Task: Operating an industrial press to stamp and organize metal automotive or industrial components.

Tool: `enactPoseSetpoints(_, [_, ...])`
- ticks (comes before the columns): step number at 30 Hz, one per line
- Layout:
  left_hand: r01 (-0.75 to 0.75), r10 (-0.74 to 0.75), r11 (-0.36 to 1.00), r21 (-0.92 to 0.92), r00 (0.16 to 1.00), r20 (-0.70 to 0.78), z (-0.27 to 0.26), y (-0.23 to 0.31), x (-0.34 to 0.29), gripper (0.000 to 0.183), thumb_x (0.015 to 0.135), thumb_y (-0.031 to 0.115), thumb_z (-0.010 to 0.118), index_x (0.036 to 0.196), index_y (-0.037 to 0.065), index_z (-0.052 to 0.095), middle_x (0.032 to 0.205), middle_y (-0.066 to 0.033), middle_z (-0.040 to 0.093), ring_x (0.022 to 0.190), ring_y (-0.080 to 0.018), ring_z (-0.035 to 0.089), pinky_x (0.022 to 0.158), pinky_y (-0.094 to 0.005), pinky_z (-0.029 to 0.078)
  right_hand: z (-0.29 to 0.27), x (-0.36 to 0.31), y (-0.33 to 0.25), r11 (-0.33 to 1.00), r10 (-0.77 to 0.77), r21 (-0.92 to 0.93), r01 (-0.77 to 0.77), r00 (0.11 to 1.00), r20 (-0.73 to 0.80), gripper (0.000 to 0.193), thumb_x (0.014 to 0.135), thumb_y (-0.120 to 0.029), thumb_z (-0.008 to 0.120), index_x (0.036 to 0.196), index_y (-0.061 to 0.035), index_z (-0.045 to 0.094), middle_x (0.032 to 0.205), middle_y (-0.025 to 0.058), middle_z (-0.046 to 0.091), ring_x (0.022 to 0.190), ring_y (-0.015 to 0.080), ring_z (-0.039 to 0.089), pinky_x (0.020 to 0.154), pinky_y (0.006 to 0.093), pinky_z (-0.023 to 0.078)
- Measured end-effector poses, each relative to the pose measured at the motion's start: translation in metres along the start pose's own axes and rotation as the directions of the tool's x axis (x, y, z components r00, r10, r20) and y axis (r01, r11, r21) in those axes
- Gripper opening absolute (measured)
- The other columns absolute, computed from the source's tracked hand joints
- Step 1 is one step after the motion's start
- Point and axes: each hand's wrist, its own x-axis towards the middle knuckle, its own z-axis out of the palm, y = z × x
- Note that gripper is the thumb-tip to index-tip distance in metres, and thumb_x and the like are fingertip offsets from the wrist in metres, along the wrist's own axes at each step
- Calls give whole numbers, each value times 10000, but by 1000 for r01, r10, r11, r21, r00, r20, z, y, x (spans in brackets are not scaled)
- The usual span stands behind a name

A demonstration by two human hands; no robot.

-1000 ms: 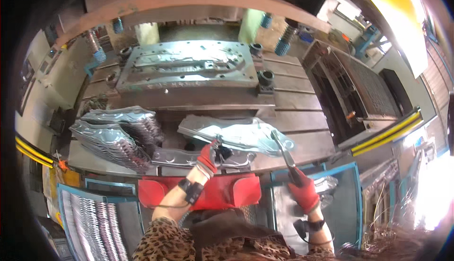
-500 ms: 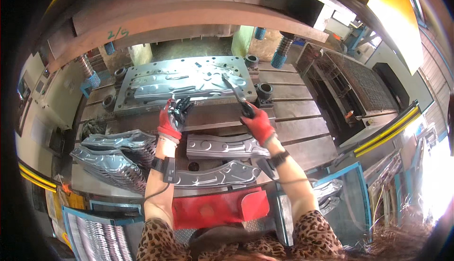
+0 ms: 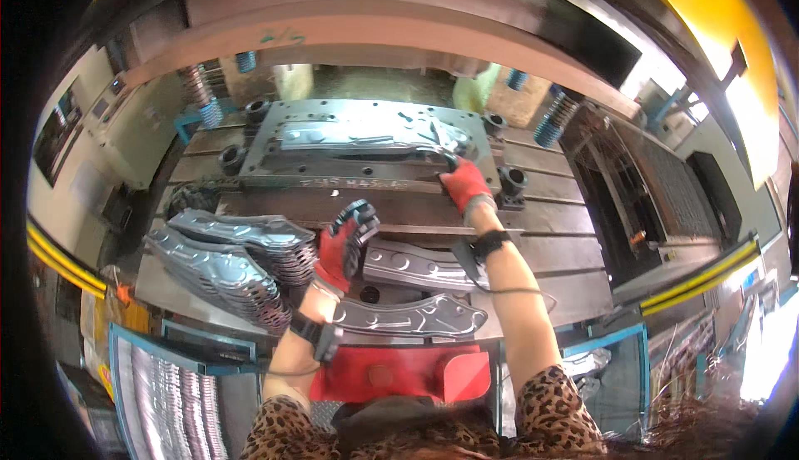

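Note:
My right hand (image 3: 468, 188), in a red glove, is closed around a black-handled metal tool (image 3: 446, 159). The tool's tip reaches the right end of a long, shiny stamped metal panel (image 3: 349, 137) lying on the flat steel die (image 3: 291, 166). I cannot make out whether the tip grips the panel. My left hand (image 3: 343, 248), gloved in red with dark fingers, hovers lower and nearer, above the front of the press bed. Its fingers point up and away, with nothing visible in them. Just right of it lies a grey stamped panel (image 3: 416, 265); a second curved panel (image 3: 416, 317) lies nearer.
Stacked stamped panels (image 3: 225, 264) stand at the left. Guide bushings (image 3: 513, 179) flank the die, and the press's upper beam (image 3: 374, 39) hangs above with coiled posts (image 3: 552, 123). A red cover (image 3: 374, 374) sits at the near edge. Blue-framed racks (image 3: 179, 393) hold more panels.
My left hand has pulled back from the die's front edge, nearer to me. My right hand and the tool have shifted slightly, staying at the panel's right end. The view has turned somewhat.

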Motion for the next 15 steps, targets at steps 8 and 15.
enactPoseSetpoints(8, [52,-5,951,303,988,-153,-33,-13,-66,356,915,124,494,1207,-79,481,1134,-190,586,1022,-268,596,906,-377,479,3,-20,-2,999,-20,34,21,999,-29,434,689,-179,555,1092,-21,579,899,246,624,882,371,599,791,397,465])
enactPoseSetpoints(15, [44,59,933,356,960,-274,-40,-18,-86,270,872,115,558,1099,-29,572,998,-82,626,892,-153,586,804,-274,470,10,12,0,995,-81,-50,81,997,11,474,681,-184,547,1124,-17,571,981,274,608,972,399,573,861,402,448])
